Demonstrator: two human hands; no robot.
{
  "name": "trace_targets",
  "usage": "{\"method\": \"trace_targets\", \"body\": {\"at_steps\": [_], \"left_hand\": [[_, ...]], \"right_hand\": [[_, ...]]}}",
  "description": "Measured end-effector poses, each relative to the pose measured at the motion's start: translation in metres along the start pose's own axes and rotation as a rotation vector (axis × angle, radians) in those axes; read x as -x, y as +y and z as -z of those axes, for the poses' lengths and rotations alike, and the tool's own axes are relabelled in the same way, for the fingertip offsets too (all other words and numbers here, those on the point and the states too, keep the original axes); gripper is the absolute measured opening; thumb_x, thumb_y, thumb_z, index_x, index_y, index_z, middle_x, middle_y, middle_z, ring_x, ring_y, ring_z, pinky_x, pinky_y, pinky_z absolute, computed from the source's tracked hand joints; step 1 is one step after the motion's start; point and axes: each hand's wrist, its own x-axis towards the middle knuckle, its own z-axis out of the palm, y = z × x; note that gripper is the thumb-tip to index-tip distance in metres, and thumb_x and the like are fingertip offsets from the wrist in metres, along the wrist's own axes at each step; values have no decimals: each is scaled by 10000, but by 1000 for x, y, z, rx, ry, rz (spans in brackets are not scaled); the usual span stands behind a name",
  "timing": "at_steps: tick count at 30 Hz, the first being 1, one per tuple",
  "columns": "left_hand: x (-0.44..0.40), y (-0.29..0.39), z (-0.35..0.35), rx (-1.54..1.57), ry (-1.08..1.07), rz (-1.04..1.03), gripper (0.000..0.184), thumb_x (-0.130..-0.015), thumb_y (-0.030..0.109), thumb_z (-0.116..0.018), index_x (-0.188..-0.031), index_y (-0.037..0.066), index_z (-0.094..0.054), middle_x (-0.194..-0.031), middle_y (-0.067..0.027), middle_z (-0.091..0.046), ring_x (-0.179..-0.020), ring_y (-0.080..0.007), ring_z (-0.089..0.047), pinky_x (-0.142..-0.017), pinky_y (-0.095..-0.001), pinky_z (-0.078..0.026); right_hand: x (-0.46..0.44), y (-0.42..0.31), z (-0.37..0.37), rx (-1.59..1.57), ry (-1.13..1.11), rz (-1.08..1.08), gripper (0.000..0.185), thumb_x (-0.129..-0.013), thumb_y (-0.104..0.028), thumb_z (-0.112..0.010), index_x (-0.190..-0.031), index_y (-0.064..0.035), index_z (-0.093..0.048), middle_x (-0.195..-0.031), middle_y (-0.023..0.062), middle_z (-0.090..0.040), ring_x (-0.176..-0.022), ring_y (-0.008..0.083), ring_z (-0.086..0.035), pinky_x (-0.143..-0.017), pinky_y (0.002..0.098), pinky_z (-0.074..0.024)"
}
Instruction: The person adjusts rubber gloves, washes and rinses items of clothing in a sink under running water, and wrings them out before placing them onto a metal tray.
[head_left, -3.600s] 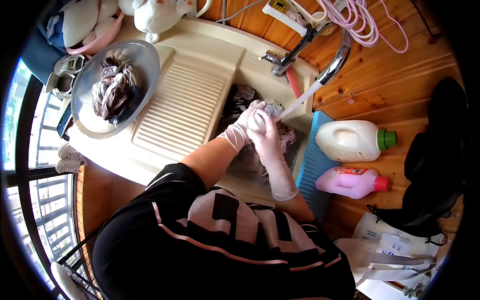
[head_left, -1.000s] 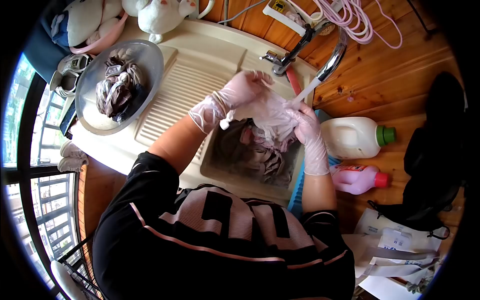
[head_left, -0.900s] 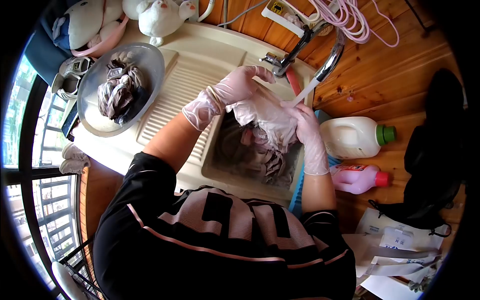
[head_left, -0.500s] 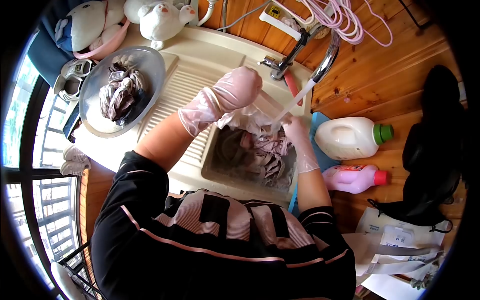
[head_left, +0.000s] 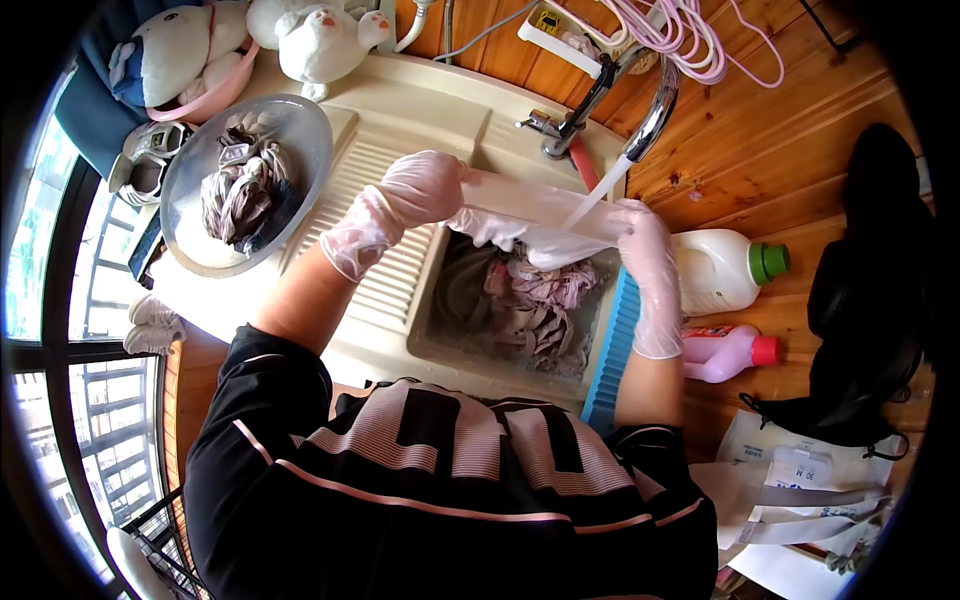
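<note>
Between my gloved hands a wet white cloth (head_left: 525,203) is stretched out above the sink (head_left: 425,345). One end is gripped by my left hand (head_left: 425,187), closed in a fist over the ribbed drainboard side. My right hand (head_left: 648,245) pinches the other end near the sink's right edge. Water from the chrome tap (head_left: 655,118) runs onto the cloth near my right hand. Below, pinkish and dark laundry (head_left: 535,300) lies in cloudy water in the basin. What exact garment the white cloth belongs to, I cannot tell.
A clear basin (head_left: 310,190) holding twisted laundry stands on the left of the ribbed drainboard (head_left: 355,245). On the right are a blue washboard (head_left: 612,345), a white green-capped bottle (head_left: 715,270) and a pink red-capped bottle (head_left: 722,352). Plush toys (head_left: 320,50) sit at the back left.
My hands have moved apart, the left one leftward and lower, the right one rightward and up. The bunched white cloth is now drawn out between them under the running water.
</note>
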Motion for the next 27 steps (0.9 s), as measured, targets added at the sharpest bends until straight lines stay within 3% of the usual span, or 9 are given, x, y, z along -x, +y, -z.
{"method": "trace_targets", "body": {"at_steps": [5,7,11,15,19,22,23,25,27], "left_hand": [[-21,-19,1,232,-81,-136,425,-669,-117,-414,-966,25,-683,-930,-184,-667,-916,-275,-635,-872,-325,-465],[-26,-26,0,277,-73,-279,440,-662,-138,-390,-956,13,-681,-919,-177,-670,-918,-250,-633,-876,-313,-462],[-33,-16,8,79,-168,4,237,-785,67,-504,-925,56,-696,-909,-132,-677,-894,-232,-630,-844,-314,-470],[-34,-6,14,-145,-123,-28,391,-836,401,-547,-1069,104,-649,-987,-173,-645,-957,-330,-601,-870,-376,-450],[-25,-11,15,-30,82,-226,430,-809,439,-626,-1103,125,-642,-1021,-162,-643,-981,-315,-601,-887,-360,-451],[-31,-5,13,247,132,-71,395,-799,321,-689,-1085,54,-638,-997,-140,-662,-914,-259,-632,-822,-317,-480],[-36,-13,-9,906,170,-149,290,-837,183,-661,-1029,-32,-628,-947,-98,-667,-831,-183,-634,-773,-265,-489],[-46,1,-23,1562,219,33,177,-867,92,-607,-963,-57,-608,-893,-65,-650,-788,-149,-614,-764,-266,-500],[-67,2,-40,2087,211,-32,18,-871,6,-538,-861,17,-549,-827,-60,-590,-758,-182,-585,-813,-306,-502]], "right_hand": [[-3,5,30,-631,-68,-99,228,-725,89,-511,-908,91,-648,-984,141,-655,-878,165,-609,-785,258,-458],[-2,5,47,-472,-67,-54,233,-724,82,-485,-877,85,-661,-963,117,-650,-852,133,-602,-735,218,-455],[-9,20,46,-570,43,-183,233,-723,86,-450,-830,84,-657,-801,109,-673,-775,157,-621,-753,243,-461],[1,35,40,-588,140,-153,283,-671,109,-381,-763,70,-646,-757,104,-659,-727,155,-609,-713,243,-464],[3,24,49,-1062,184,-261,223,-704,112,-401,-764,45,-605,-768,110,-618,-720,173,-584,-683,280,-476],[0,31,34,-1587,95,-217,139,-782,57,-470,-844,11,-585,-839,102,-584,-770,195,-563,-675,311,-470],[-2,29,33,-1663,70,-250,116,-791,33,-493,-849,-1,-587,-849,96,-585,-784,197,-561,-690,310,-467],[-3,24,30,-1813,10,-331,73,-810,-15,-539,-859,-25,-593,-867,84,-587,-812,201,-555,-719,308,-461],[1,17,28,-1432,0,-170,94,-785,-30,-614,-874,-36,-583,-867,58,-572,-845,161,-538,-743,290,-457]]}}
